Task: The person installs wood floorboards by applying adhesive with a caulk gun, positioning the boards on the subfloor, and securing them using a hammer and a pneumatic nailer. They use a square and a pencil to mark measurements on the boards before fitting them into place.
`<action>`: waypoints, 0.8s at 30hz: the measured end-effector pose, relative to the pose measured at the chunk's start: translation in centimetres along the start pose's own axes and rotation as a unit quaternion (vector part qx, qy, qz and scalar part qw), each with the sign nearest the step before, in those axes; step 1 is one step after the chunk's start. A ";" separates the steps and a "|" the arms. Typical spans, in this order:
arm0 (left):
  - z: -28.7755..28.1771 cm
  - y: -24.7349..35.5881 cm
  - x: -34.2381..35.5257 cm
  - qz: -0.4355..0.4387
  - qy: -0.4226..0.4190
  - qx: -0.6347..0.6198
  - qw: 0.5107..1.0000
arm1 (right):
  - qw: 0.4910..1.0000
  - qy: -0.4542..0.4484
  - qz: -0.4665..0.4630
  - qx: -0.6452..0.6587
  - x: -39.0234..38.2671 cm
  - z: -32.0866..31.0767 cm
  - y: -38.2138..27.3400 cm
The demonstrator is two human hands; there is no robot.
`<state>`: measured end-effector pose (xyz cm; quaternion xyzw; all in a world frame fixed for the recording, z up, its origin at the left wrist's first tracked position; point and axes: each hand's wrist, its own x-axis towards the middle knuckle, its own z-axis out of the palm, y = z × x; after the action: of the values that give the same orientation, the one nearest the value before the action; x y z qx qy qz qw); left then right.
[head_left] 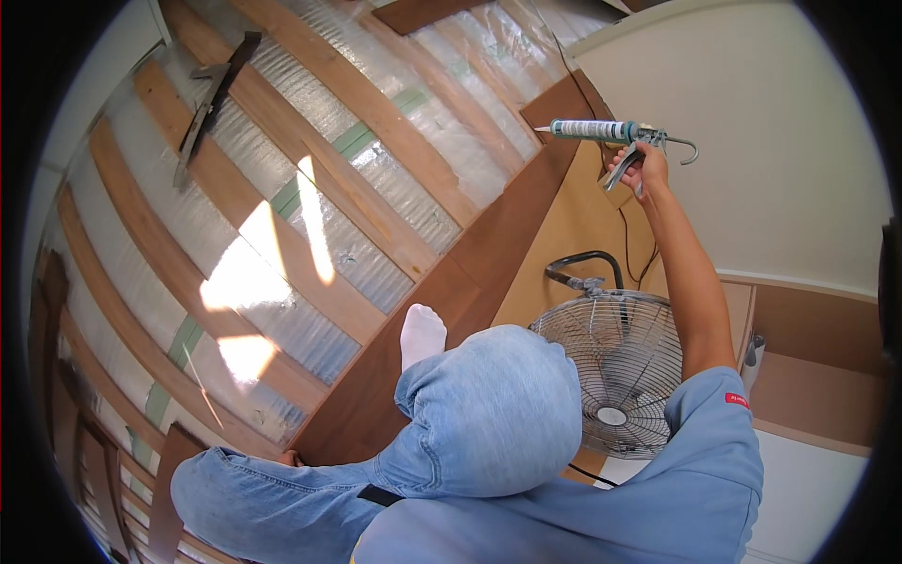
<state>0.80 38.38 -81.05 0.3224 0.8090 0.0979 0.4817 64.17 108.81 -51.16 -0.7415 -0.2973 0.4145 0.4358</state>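
- Caulking gun (pixel 615 133): we hold it raised in front of the pale wall (pixel 780 132), cartridge pointing left, above the brown floorboard (pixel 489 244).
- Right hand (pixel 641 169): our fingers are clamped around the gun's handle and trigger — arm stretched forward.
- Left hand (pixel 289 458): mostly hidden behind the denim knee (pixel 493 414); we cannot tell its grip.
- Surroundings: a metal floor fan (pixel 625 367) stands just beside the knee — wooden joists (pixel 310 160) over silvery insulation lie to the left.

I count one caulk gun (pixel 601 132), one fan (pixel 615 371), one dark bar tool (pixel 211 99) lying on the battens, and one white sock (pixel 422 334).
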 end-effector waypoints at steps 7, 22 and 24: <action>0.0 0.0 0.3 0.005 -0.005 0.002 1.000 | 1.000 -0.013 0.005 -0.022 -0.7 -1.4 0.0; -0.5 -0.5 0.5 0.009 -0.009 0.002 1.000 | 0.992 -0.016 -0.021 -0.125 -3.7 1.7 -1.1; -0.4 -0.5 0.5 0.009 -0.012 0.002 1.000 | 0.990 -0.016 -0.022 -0.136 -4.0 2.2 -1.3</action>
<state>0.11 38.33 -81.45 0.3314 0.8007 0.0966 0.4897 60.18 107.03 -49.22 -0.7804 -0.3742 0.3725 0.3348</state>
